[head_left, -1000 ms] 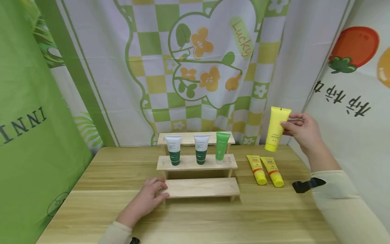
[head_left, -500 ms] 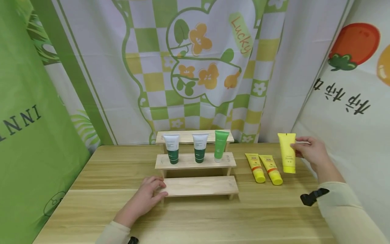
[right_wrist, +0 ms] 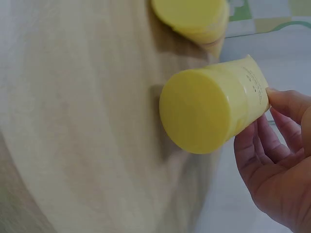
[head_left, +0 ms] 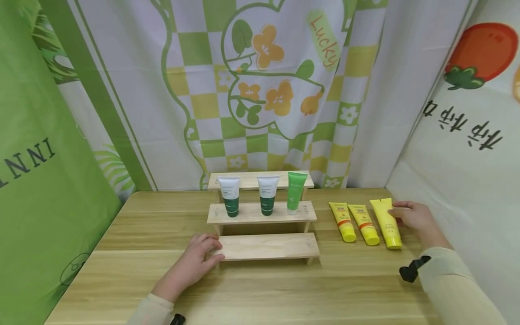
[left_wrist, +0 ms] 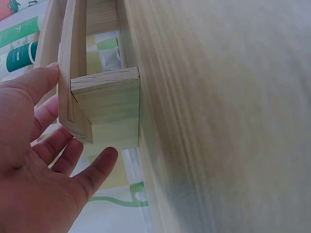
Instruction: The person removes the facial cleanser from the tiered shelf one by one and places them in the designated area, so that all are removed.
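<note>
In the head view my right hand [head_left: 415,218] pinches a yellow squeeze tube [head_left: 387,225] near its flat crimped end. The tube lies low at the table's right side, its round cap towards the front; the right wrist view shows that cap [right_wrist: 194,111] close up. Two more yellow tubes with orange bands, a left one [head_left: 343,222] and a middle one [head_left: 364,225], lie beside it. My left hand [head_left: 200,253] rests its thumb and fingertips at the left end of the lowest step [head_left: 266,247] of a wooden stepped rack, fingers loosely bent.
On the rack's middle step [head_left: 248,217] stand two white-and-green tubes, a left one [head_left: 229,196] and a right one [head_left: 268,195], and a bright green tube [head_left: 295,192]. The top step [head_left: 245,180] rises behind them. Printed curtains [head_left: 260,90] enclose the wooden table [head_left: 154,234].
My right hand has moved the yellow tube down and to the right, from upright in the air to lying beside the other two yellow tubes. The left hand has kept its place on the rack.
</note>
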A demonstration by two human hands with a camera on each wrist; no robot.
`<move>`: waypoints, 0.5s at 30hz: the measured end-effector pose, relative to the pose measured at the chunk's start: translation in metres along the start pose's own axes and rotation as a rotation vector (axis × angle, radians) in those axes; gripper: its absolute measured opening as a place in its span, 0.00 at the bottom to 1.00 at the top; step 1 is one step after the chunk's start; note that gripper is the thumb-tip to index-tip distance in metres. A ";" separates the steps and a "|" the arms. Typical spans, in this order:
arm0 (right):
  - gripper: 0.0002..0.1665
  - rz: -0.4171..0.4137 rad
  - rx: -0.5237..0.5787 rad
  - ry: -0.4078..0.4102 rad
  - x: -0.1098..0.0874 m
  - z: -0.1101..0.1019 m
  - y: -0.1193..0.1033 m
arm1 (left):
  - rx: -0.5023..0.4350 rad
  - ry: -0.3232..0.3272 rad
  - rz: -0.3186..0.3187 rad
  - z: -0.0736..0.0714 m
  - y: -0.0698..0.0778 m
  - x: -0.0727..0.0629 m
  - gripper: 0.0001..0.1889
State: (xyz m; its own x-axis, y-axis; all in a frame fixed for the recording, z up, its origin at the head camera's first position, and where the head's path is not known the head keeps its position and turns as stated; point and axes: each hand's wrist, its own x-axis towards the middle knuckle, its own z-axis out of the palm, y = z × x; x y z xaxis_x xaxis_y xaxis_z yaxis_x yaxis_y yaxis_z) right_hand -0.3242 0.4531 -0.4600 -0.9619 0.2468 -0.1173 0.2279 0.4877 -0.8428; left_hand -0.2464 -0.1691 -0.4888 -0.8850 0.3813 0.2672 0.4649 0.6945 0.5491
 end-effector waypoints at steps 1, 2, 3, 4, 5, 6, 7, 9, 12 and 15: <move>0.34 0.008 -0.016 0.004 0.001 0.002 0.002 | -0.002 0.002 -0.001 -0.001 0.000 -0.001 0.09; 0.34 0.014 -0.034 0.008 0.002 0.003 0.004 | -0.001 0.003 -0.002 -0.001 0.000 -0.001 0.09; 0.34 0.023 -0.046 0.013 0.003 0.005 0.005 | -0.004 0.002 -0.006 -0.002 0.000 -0.002 0.09; 0.34 0.029 -0.058 0.017 0.004 0.006 0.006 | -0.005 0.002 -0.006 -0.002 0.000 -0.002 0.09; 0.34 0.033 -0.068 0.024 0.005 0.007 0.007 | -0.003 0.001 -0.007 -0.002 0.000 -0.002 0.09; 0.34 0.037 -0.083 0.027 0.005 0.007 0.008 | -0.002 -0.001 -0.008 -0.002 -0.001 -0.002 0.09; 0.34 0.042 -0.099 0.036 0.006 0.008 0.008 | 0.000 -0.005 -0.009 -0.002 -0.001 -0.002 0.10; 0.33 0.042 -0.121 0.045 0.006 0.009 0.008 | 0.002 -0.008 -0.004 -0.001 -0.002 -0.001 0.10; 0.31 0.045 -0.128 0.056 0.006 0.011 0.007 | 0.009 0.005 0.020 0.000 -0.003 0.000 0.10; 0.31 0.050 -0.107 0.052 0.006 0.014 0.007 | 0.009 0.021 0.033 0.001 -0.003 -0.001 0.10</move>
State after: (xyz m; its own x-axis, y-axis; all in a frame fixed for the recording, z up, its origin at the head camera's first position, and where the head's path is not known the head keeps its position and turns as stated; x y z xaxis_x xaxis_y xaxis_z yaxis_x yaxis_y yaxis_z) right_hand -0.3305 0.4461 -0.4735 -0.9404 0.3149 -0.1282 0.2931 0.5598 -0.7750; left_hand -0.2473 -0.1715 -0.4915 -0.8693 0.3912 0.3019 0.4942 0.6872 0.5325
